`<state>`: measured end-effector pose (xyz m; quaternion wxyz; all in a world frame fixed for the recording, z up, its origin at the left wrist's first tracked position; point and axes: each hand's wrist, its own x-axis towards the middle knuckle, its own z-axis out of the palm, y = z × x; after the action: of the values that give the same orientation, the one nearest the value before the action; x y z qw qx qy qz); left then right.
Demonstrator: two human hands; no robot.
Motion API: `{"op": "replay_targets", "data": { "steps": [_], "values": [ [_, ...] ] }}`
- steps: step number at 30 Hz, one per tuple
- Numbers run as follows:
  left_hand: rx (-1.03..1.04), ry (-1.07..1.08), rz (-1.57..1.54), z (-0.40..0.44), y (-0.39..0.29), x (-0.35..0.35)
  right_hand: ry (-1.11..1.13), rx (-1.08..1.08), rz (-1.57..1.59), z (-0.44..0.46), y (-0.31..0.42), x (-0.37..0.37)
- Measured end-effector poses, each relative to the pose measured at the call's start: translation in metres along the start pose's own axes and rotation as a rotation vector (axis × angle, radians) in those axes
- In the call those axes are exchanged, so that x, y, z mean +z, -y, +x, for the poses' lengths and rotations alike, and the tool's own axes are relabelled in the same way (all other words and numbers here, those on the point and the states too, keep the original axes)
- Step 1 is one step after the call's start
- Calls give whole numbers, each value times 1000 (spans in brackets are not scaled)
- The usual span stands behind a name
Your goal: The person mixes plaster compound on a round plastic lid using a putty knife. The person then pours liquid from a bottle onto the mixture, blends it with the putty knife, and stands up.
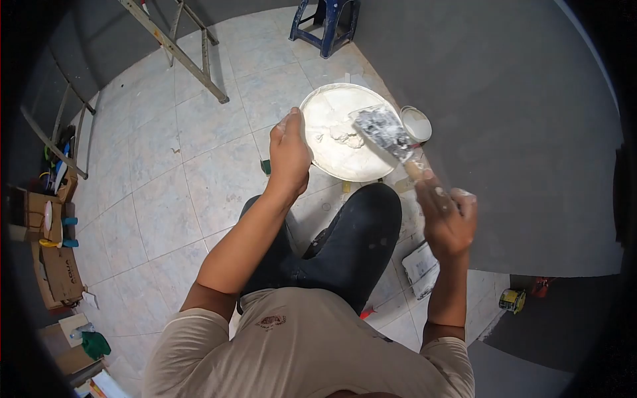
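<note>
My left hand (290, 154) grips the left rim of a round white lid (332, 99), thumb on top, holding it above my knees. A lump of white putty (346, 136) lies near the lid's middle. In my right hand (448, 219) is the wooden handle of a putty knife (385, 132), fingers closed around it. Its wide blade, smeared white and dark, reaches over the right side of the lid beside the putty. I cannot tell whether the blade touches the lid.
A white tub (416, 124) stands on the floor by the grey wall (524, 139). A ladder (179, 53) and a blue stool (325, 26) are farther off. Cardboard boxes (60, 275) line the left side. A tape measure (511, 301) lies at right. A smeared tray-like thing (421, 268) rests near my leg.
</note>
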<state>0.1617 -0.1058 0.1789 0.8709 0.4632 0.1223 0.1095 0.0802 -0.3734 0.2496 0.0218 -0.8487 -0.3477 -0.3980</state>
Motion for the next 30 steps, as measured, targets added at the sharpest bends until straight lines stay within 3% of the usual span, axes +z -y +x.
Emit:
{"op": "replay_targets", "data": {
  "steps": [2,9,13,15,18,25,27,29,30],
  "values": [
    [21,-9,-39,0,-2,0,142,-61,-16,-7,5,15],
    [-86,-108,-20,4,-25,-9,205,-145,50,2,9,0],
    [-58,-59,91,4,-23,-15,46,-204,12,4,-10,2],
    [-12,-82,38,0,-17,-8,4,-132,-37,9,-6,1],
    [41,-100,-25,-4,-10,-2,207,-186,-63,7,5,7],
    [56,-152,74,1,-5,-24,134,-157,139,-1,-1,2],
    [81,-194,86,4,6,-24,12,207,456,5,-4,1],
    [110,-237,99,5,13,-27,-82,268,467,-1,-6,13],
    [151,-178,91,2,16,-30,-66,577,576,-1,0,15]
  ]
}}
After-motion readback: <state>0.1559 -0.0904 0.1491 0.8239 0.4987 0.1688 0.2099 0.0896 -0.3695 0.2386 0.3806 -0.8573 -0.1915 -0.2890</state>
